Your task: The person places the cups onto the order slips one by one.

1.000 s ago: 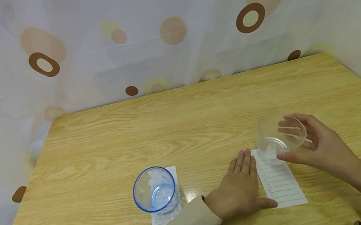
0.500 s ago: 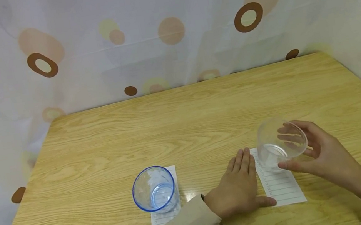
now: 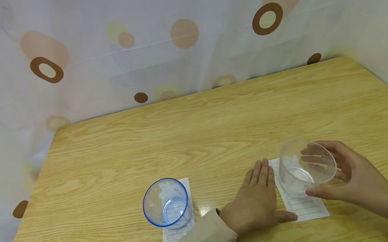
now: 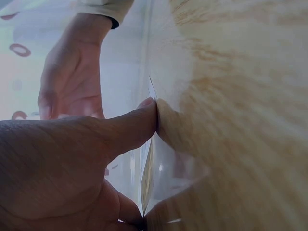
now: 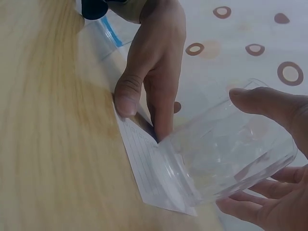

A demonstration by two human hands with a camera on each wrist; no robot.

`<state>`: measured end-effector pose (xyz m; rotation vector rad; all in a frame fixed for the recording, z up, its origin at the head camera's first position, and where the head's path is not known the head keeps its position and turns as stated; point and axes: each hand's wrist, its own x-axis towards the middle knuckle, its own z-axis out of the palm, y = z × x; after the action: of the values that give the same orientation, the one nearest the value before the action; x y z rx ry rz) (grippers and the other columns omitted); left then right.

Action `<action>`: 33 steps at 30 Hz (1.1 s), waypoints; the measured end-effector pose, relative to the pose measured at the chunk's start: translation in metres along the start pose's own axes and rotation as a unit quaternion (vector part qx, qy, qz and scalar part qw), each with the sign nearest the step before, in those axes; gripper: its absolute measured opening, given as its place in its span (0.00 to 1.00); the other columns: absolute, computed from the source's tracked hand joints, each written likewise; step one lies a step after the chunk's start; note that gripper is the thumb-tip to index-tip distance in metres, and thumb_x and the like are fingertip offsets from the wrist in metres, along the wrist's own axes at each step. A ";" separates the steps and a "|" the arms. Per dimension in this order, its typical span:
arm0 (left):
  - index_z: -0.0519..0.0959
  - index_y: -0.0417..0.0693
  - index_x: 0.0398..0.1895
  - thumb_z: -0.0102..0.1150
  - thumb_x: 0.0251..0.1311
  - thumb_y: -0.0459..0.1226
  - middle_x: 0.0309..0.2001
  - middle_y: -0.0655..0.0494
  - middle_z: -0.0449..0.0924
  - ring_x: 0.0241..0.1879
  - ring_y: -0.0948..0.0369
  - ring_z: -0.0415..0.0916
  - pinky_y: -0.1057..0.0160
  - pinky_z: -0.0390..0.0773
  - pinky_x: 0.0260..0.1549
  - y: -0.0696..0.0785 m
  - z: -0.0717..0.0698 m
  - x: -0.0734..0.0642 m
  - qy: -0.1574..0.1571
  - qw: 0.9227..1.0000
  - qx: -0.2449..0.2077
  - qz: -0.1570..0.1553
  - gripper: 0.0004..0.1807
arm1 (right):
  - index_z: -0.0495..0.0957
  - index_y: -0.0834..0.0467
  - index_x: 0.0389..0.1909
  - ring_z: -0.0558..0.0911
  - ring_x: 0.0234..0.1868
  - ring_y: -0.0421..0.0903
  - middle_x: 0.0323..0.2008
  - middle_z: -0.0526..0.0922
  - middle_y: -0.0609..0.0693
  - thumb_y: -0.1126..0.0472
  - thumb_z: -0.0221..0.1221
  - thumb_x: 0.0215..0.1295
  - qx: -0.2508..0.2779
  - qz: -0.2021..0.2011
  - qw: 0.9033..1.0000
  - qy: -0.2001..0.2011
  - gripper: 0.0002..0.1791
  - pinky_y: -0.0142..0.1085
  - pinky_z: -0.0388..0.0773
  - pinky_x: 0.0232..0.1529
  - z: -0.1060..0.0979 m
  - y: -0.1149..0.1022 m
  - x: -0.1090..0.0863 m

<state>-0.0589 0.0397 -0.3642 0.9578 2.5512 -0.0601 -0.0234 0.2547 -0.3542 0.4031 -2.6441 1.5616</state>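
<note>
A clear, colourless cup [image 3: 293,183] is in my right hand [image 3: 357,180], with the thumb on its near side and the fingers round its far side. Its base [image 5: 178,178] is over a lined paper slip [image 3: 310,210]; whether it touches the paper I cannot tell. My left hand [image 3: 253,206] lies flat beside this slip, fingers straight, with fingertips and outstretched thumb at its left edge. In the left wrist view, the thumb [image 4: 134,127] presses on the paper's edge, and the paper bows up off the table between thumb and fingers.
A blue-rimmed clear cup [image 3: 167,206] stands on another lined slip [image 3: 170,240], left of my left forearm. The wooden table [image 3: 189,138] runs back to a white curtain [image 3: 153,51] with brown and peach spots.
My right hand has brought the clear cup down and nearer to me along the lined slip. The left hand and the blue-rimmed cup stay in place.
</note>
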 end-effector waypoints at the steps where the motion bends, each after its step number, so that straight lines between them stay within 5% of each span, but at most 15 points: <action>1: 0.41 0.44 0.77 0.39 0.55 0.73 0.77 0.48 0.30 0.75 0.55 0.27 0.61 0.41 0.71 0.000 0.000 0.000 0.001 1.000 0.001 0.000 0.58 | 0.62 0.58 0.66 0.72 0.58 0.29 0.59 0.74 0.43 0.77 0.72 0.43 0.002 -0.005 1.000 0.000 0.47 0.17 0.68 0.52 0.000 0.000 -0.001; 14: 0.42 0.42 0.77 0.40 0.55 0.73 0.77 0.47 0.32 0.75 0.55 0.29 0.61 0.42 0.71 -0.004 0.001 -0.001 0.011 1.000 -0.003 0.001 0.59 | 0.60 0.64 0.66 0.72 0.60 0.32 0.60 0.74 0.47 0.83 0.69 0.40 0.050 -0.031 0.998 -0.006 0.49 0.19 0.68 0.54 0.008 0.006 -0.006; 33: 0.41 0.44 0.77 0.38 0.54 0.74 0.77 0.48 0.31 0.75 0.55 0.27 0.61 0.41 0.71 -0.001 0.001 0.001 0.006 1.000 0.006 0.005 0.58 | 0.56 0.62 0.69 0.70 0.61 0.31 0.62 0.71 0.47 0.84 0.69 0.39 0.044 -0.042 0.998 -0.014 0.53 0.17 0.65 0.55 0.007 0.014 -0.011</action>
<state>-0.0596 0.0389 -0.3657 0.9797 2.5600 -0.0663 -0.0151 0.2574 -0.3716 0.5386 -2.5485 1.6641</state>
